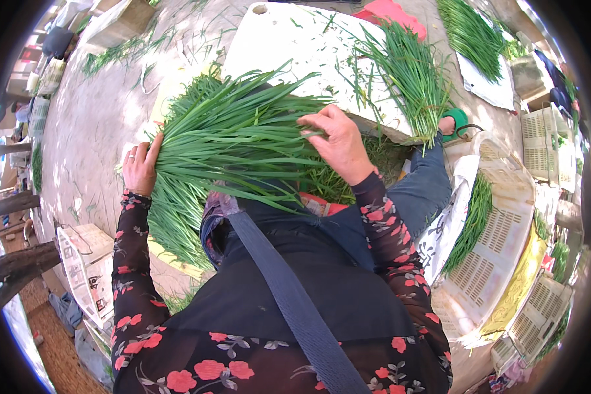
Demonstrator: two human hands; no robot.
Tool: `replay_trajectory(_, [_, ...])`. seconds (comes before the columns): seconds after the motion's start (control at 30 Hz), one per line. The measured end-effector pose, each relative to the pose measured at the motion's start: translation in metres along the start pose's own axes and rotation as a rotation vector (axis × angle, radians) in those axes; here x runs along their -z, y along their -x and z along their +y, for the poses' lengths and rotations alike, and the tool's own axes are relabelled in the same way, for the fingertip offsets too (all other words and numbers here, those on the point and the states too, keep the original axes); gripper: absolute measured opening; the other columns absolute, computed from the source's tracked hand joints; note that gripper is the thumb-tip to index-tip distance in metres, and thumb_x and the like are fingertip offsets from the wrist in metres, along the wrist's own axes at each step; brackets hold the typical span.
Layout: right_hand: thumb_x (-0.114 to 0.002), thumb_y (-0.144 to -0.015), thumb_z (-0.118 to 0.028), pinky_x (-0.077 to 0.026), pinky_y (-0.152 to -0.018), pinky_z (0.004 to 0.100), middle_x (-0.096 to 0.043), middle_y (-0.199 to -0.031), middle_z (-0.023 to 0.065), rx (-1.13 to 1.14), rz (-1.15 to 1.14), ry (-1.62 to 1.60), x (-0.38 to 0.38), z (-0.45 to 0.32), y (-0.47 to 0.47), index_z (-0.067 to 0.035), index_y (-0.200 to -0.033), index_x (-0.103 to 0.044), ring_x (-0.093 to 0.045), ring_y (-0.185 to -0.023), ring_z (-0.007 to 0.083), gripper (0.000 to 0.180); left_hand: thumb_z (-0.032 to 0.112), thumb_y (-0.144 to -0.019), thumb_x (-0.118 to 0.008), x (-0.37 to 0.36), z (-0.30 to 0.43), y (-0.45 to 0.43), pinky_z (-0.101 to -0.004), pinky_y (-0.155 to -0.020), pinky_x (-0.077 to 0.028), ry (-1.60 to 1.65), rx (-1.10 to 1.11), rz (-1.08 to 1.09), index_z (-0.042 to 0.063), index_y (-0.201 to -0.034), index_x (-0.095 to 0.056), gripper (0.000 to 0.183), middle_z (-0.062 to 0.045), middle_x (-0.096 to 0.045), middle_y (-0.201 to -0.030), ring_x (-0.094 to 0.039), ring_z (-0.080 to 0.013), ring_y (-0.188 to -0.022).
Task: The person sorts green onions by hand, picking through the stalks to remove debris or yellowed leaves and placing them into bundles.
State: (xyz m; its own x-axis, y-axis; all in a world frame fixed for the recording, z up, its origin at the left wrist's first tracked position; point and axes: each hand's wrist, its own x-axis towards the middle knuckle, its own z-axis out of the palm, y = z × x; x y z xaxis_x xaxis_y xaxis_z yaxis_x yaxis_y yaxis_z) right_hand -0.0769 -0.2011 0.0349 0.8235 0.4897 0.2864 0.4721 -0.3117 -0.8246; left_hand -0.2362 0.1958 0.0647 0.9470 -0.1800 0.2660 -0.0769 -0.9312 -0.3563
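Note:
A large fanned bunch of green Chinese chives (236,133) lies across my lap. My left hand (143,165), with a ring on one finger, is closed around its gathered stem end. At the leaf-tip end, my right hand (337,140) pinches a few leaf tips between thumb and fingers. Beneath the bunch, more chives (177,216) rest on a yellow sheet (194,271) at my left. Beyond my right hand, another bundle of chives (409,79) lies on a white board (295,54) strewn with leaf scraps.
At my right stands a large plastic crate (507,221) with a white sack (448,216) and chives (473,221) inside. A white crate (86,276) is at left. Further chives (473,39) lie at top right. A red plastic thing (394,17) sits behind the board.

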Motion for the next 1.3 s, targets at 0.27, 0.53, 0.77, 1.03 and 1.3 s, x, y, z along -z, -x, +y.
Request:
replay_trajectory(0.27, [-0.067, -0.081, -0.009, -0.049, -0.062, 0.0301, -0.063, -0.078, 0.0114, -0.236, 0.268, -0.102, -0.006, 0.015, 0.018, -0.001, -0.087, -0.065, -0.062, -0.067, 0.0220, 0.010, -0.003, -0.075, -0.052, 0.000, 0.002, 0.003, -0.0345, -0.074, -0.047, 0.018, 0.033, -0.020, 0.016, -0.132, -0.053, 0.060, -0.004, -0.057, -0.093, -0.057, -0.0225, -0.083])
replay_trajectory(0.53, [-0.057, -0.093, -0.023, -0.046, -0.052, 0.0280, -0.056, -0.065, 0.0042, -0.716, 0.215, -0.459, 0.000, 0.028, 0.014, -0.002, -0.086, -0.057, -0.057, -0.058, 0.0144, 0.022, -0.004, -0.074, -0.053, -0.008, 0.003, 0.006, -0.0344, -0.076, -0.046, 0.042, 0.047, -0.020, 0.016, -0.131, -0.053, 0.060, -0.004, -0.057, -0.093, -0.057, -0.0227, -0.084])
replay_trajectory(0.77, [-0.061, -0.090, -0.036, -0.045, -0.052, 0.0226, -0.059, -0.070, 0.0010, -0.885, 0.230, -0.639, 0.038, 0.102, 0.043, -0.005, -0.080, -0.060, -0.055, -0.058, 0.0097, 0.033, -0.002, -0.074, -0.058, 0.032, -0.008, -0.037, -0.0382, -0.064, -0.048, 0.240, 0.152, -0.048, 0.020, -0.130, -0.054, 0.060, -0.008, -0.057, -0.089, -0.059, -0.0300, -0.076])
replay_trajectory(1.03, [-0.059, -0.082, -0.035, -0.050, -0.080, 0.0436, -0.068, -0.092, 0.0167, -0.747, -0.432, 0.283, 0.028, 0.117, 0.076, -0.010, -0.093, -0.070, -0.064, -0.089, 0.0350, 0.030, -0.003, -0.067, -0.065, 0.094, -0.068, -0.179, -0.0309, -0.062, -0.049, 0.973, 0.077, -0.704, -0.001, -0.096, -0.060, 0.029, -0.006, -0.063, -0.073, -0.060, -0.0170, -0.064])
replay_trajectory(1.3, [-0.063, -0.088, -0.032, -0.049, -0.083, 0.0322, -0.068, -0.102, 0.0128, -0.384, -0.319, -0.578, -0.009, 0.061, 0.063, 0.002, -0.112, -0.062, -0.064, -0.092, 0.0205, 0.041, 0.003, -0.073, -0.070, 0.098, 0.044, -0.234, -0.0277, -0.050, -0.047, 1.665, 0.514, -0.880, 0.000, -0.089, -0.060, 0.018, -0.007, -0.060, -0.073, -0.057, -0.0151, -0.056])
